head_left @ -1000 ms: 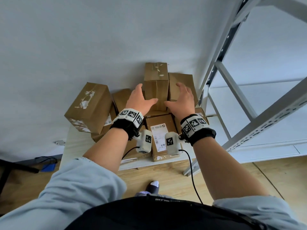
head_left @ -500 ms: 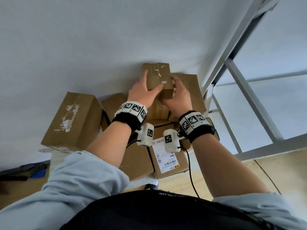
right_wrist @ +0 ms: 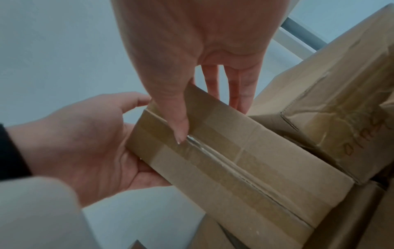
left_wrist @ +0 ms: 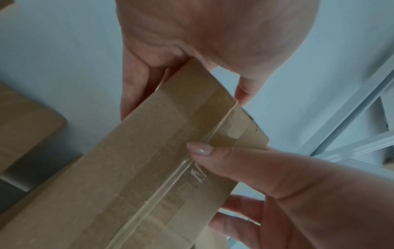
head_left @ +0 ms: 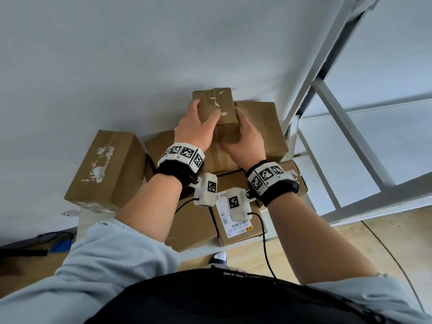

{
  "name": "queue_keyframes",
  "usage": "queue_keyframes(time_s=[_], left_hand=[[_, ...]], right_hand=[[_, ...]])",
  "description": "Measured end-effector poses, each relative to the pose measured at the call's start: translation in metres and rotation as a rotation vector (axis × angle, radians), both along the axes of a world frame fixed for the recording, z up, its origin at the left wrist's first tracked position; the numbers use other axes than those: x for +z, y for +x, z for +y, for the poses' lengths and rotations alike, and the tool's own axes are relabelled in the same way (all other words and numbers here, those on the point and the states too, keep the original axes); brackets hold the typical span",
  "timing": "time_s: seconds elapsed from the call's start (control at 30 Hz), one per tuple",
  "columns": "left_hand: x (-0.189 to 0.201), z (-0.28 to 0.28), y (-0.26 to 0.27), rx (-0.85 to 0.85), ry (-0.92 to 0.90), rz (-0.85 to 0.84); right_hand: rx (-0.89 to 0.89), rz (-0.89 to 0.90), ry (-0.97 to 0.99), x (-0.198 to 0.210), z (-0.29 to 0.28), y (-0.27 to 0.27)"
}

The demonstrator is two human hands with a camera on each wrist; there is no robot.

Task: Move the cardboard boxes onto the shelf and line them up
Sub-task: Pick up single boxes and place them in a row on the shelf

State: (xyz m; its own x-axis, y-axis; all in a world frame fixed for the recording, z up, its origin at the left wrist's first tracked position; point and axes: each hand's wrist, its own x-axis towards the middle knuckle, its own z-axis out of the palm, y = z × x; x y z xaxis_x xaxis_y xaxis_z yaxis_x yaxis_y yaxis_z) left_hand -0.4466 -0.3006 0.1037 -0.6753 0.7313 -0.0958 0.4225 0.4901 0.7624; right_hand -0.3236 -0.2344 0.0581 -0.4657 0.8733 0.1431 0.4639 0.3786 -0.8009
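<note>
A taped box [right_wrist: 224, 161] runs slantwise across the right wrist view. The right hand [right_wrist: 192, 55] comes down from the top edge onto the box's upper end: its thumb lies on the tape seam, its fingers [right_wrist: 236, 87] reach straight down behind the box's far side. The left hand [right_wrist: 85, 144] cups the same end of the box from the left, palm against the cardboard, with a pale sleeve [right_wrist: 38, 215] below it. A second box [right_wrist: 332, 107] sits just right of the held box, touching it. More boxes [right_wrist: 362, 219] lie under its lower end.
</note>
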Motion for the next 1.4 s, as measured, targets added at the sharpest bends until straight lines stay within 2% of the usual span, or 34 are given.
queue_keyframes(time_s=[0.4, 0.6, 0.77, 1.13, 1.4], left_hand=[[0.032, -0.076, 0.064, 0.061, -0.103, 0.167], [0.031, -0.091, 0.095, 0.022, -0.175, 0.158], [0.03, -0.095, 0.109, -0.076, -0.221, 0.16], [0.019, -0.096, 0.095, -0.259, -0.314, 0.229], [0.01, -0.096, 0.081, -0.322, -0.317, 0.248]], right_hand=[[0.076, 0.134, 0.074, 0.009, -0.076, 0.054], [0.077, 0.132, 0.048, 0.006, -0.101, 0.094], [0.071, 0.11, 0.04, 0.001, -0.106, 0.111], [0.11, 0.007, -0.045, -0.009, -0.105, 0.119], [-0.022, -0.049, 0.048, -0.009, -0.094, 0.109]])
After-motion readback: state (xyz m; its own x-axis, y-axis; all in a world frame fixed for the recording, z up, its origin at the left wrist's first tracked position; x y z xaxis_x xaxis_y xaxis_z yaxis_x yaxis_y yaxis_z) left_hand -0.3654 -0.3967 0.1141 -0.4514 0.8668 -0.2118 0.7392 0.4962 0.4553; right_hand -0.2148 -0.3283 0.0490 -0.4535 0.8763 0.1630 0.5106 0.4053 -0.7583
